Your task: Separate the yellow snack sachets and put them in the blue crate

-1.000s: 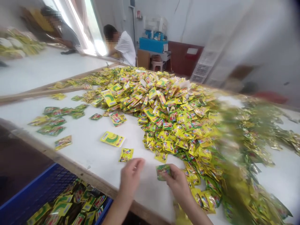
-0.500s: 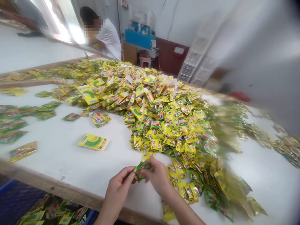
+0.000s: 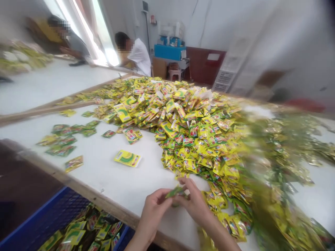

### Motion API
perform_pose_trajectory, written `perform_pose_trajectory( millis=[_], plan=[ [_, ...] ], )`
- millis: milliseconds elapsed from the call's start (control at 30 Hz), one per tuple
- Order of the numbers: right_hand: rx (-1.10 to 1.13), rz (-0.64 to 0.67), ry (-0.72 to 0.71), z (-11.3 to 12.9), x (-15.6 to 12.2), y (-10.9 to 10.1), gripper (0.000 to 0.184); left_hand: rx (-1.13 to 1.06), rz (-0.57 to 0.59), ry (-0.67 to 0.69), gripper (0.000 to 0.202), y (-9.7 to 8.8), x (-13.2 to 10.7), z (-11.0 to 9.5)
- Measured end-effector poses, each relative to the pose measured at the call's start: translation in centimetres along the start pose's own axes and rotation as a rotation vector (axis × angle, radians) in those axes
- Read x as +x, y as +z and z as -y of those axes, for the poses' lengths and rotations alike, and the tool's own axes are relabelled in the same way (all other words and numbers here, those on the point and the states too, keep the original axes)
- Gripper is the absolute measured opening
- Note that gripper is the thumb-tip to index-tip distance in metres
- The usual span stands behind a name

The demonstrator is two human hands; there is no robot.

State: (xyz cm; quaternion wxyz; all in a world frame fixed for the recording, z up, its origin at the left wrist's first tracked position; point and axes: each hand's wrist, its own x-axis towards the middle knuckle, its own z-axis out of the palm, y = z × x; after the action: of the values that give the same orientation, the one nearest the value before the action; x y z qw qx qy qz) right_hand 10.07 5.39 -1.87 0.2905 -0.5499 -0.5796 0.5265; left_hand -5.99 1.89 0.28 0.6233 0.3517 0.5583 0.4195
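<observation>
The left hand and the right hand come close together over the white surface. Between them is a small green packet. The left grip is narrow, with the thumb and fingers pinching the left end of the packet. The right grip is narrow too, and its fingers are on the right end. The packet sits right at the fingertips of both hands, tilted, and the fingers hide part of it, so I cannot tell what its front looks like.

Just past the hands is a big pile of yellow and green packets. Some of them lie near the right arm. A flat yellow packet lies alone, ahead of the left hand and a bit to its left. More green packets lie farther left. Below the edge, at the lower left, a blue crate has many packets in it.
</observation>
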Motion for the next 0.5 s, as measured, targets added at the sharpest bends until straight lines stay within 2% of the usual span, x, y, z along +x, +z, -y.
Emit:
perform_pose_trajectory(
  millis=[67,100,133,167,200,233,300,367,433,500],
  plan=[
    [0.013,0.131,0.042,-0.1,-0.3,-0.3,0.019,0.134,0.141,0.029,0.026,-1.3,0.5,-0.4],
    [-0.013,0.158,0.049,-0.1,-0.6,-0.5,0.01,0.288,0.177,0.072,0.031,-2.5,1.1,-0.8],
    [-0.073,0.135,0.03,0.0,-1.0,-0.7,0.006,0.485,0.165,0.131,0.04,-4.1,1.9,-1.3],
    [-0.162,0.083,-0.015,0.2,-1.4,-0.8,0.005,0.697,0.1,0.199,0.051,-5.9,2.8,-1.9],
    [-0.263,0.031,-0.08,0.3,-2.0,-0.9,0.006,0.958,-0.024,0.29,0.064,-8.0,4.0,-2.6],
    [-0.363,0.012,-0.153,0.4,-2.7,-0.9,0.009,1.037,-0.132,0.309,0.07,-10.1,5.2,-3.3],
    [-0.527,0.102,-0.286,0.5,-4.0,-0.6,0.016,1.112,-0.238,0.325,0.069,-14.0,7.6,-4.5],
    [-0.643,0.298,-0.361,0.3,-5.3,-0.1,0.014,1.133,-0.255,0.322,0.063,-16.7,9.2,-5.3],
    [-0.694,0.455,-0.353,0.4,-6.0,0.1,0.009,1.141,-0.241,0.312,0.054,-17.5,9.7,-5.5],
    [-0.653,0.516,-0.279,0.9,-6.3,-0.4,0.013,1.111,-0.235,0.284,0.045,-16.3,9.1,-5.0]
  ],
)
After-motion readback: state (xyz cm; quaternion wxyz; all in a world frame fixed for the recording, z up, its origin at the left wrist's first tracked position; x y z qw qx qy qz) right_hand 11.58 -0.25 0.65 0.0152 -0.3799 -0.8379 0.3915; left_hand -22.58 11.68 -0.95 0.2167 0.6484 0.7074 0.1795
